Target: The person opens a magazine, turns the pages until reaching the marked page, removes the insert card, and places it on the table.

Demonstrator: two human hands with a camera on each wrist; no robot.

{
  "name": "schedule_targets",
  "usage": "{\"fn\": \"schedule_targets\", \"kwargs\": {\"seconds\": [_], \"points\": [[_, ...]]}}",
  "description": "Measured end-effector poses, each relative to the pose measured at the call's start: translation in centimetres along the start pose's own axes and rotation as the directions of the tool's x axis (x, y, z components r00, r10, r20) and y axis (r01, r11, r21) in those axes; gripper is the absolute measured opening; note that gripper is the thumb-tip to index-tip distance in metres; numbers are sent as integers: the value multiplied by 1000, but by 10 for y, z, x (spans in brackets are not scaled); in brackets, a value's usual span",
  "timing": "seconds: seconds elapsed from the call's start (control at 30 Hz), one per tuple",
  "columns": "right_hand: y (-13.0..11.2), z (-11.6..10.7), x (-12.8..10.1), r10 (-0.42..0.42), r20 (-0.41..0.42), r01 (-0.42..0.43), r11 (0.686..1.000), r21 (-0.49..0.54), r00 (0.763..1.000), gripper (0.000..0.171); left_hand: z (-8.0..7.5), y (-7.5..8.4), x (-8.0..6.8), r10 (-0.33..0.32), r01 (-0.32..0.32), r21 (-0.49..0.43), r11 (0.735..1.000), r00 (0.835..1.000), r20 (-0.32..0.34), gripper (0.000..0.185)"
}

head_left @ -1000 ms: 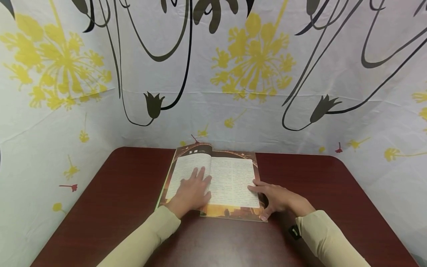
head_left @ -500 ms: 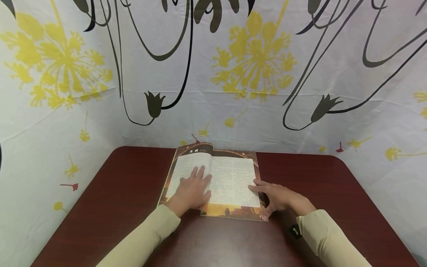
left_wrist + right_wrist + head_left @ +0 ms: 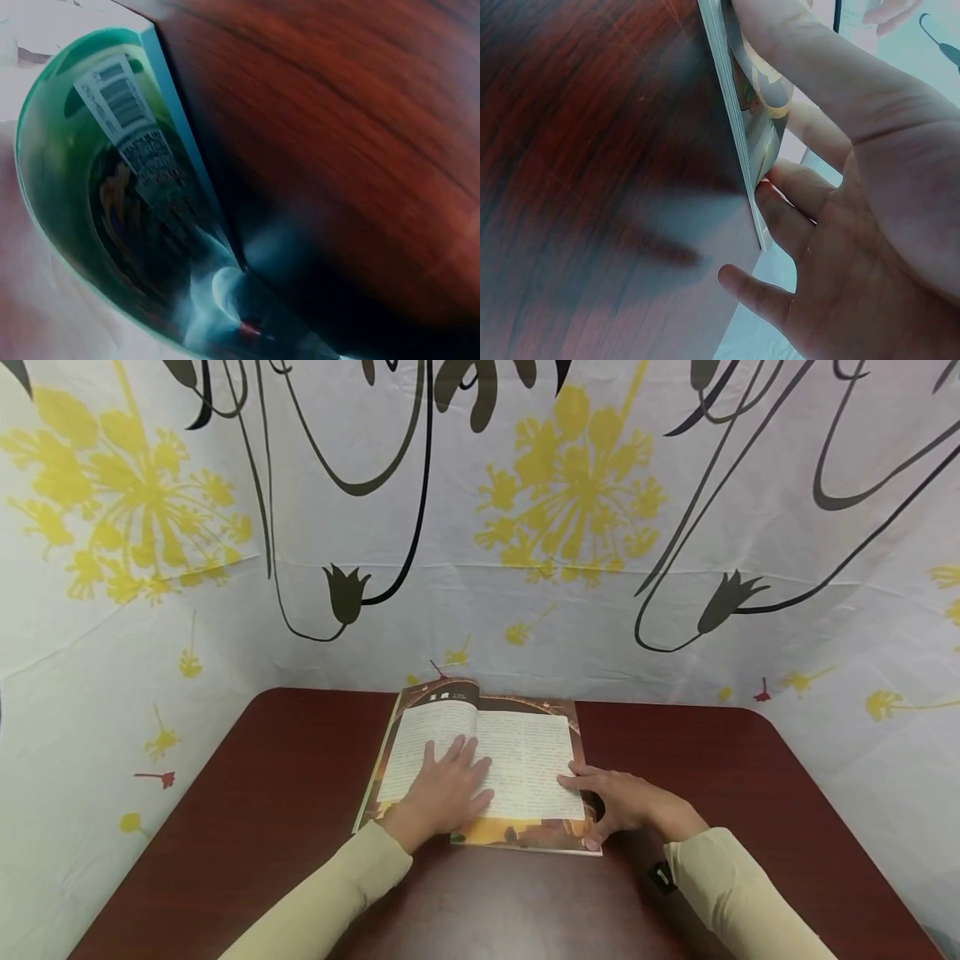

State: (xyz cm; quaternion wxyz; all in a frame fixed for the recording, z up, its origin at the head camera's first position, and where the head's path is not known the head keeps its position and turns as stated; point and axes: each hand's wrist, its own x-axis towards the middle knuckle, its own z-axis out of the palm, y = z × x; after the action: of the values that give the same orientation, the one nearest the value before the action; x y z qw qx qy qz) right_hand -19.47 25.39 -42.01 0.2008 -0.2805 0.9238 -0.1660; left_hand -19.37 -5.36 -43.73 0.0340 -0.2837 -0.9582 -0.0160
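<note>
An open magazine (image 3: 525,760) lies near the back of the table, with dense print on both pages and dark, orange-bordered edges. My left hand (image 3: 444,785) is spread over its left page beside the spine, fingers straight and fingertips reaching the right page. My right hand (image 3: 626,806) holds the right edge, thumb at the lower corner and two fingers over the margin. In the right wrist view a page bows up between thumb and fingers (image 3: 780,217). The left wrist view shows the curved, green-edged cover (image 3: 67,142) from outside, with a barcode (image 3: 120,101).
The dark red-brown table (image 3: 300,760) has rounded far corners. A pale cloth (image 3: 480,635) printed with yellow flowers and dark stems hangs behind and at both sides. A small black device (image 3: 662,877) shows at the right cuff.
My left hand has slid right across the page toward the spine, its fingertips now past the fold. The right hand keeps its place at the magazine's edge.
</note>
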Motion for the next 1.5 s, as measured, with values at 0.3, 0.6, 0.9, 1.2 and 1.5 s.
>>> {"fn": "schedule_targets", "kwargs": {"seconds": [0.3, 0.6, 0.9, 1.2, 1.5], "points": [[-1, 0, 0, 0, -9, 1, 1000, 31, 1000, 94, 0, 19, 2, 117, -115, -56, 992, 993, 31, 63], [-3, 1, 1, 30, -24, -29, 999, 37, 999, 86, 1, 26, -1, 152, -150, -35, 988, 986, 68, 86], [-3, 1, 4, 5, -57, -5, 1000, 8, 998, 80, 1, 25, -3, 186, -186, 8, 983, 982, 39, 84], [-6, 3, 1, -16, -65, 17, 1000, 16, 998, 78, 1, 24, -2, 197, -197, -4, 980, 980, -12, 72], [-5, 1, 2, 4, -44, -2, 1000, 26, 999, 79, -1, 25, -2, 220, -219, 21, 975, 974, -57, 71]]}}
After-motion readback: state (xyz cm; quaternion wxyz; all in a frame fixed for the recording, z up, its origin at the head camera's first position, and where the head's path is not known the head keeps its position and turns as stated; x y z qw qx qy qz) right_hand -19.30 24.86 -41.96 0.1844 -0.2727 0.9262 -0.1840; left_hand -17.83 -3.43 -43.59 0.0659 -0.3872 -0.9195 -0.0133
